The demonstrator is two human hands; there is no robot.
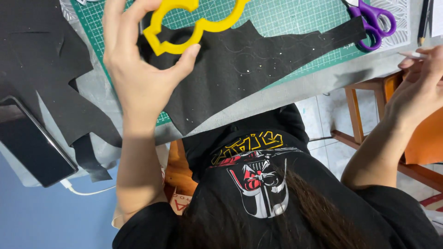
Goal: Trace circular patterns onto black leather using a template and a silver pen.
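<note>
My left hand holds a yellow plastic template with a scalloped outline, pinched between thumb and fingers just above a piece of black fabric. The fabric lies on a green cutting mat and hangs over the table's near edge; faint curved lines are drawn on it. My right hand is off the table at the right, fingers closed around a thin white marking stick.
Purple-handled scissors lie at the mat's right end, with a dark pencil beyond them. Black fabric scraps and a dark phone on a white cable sit at the left. A wooden stool stands below right.
</note>
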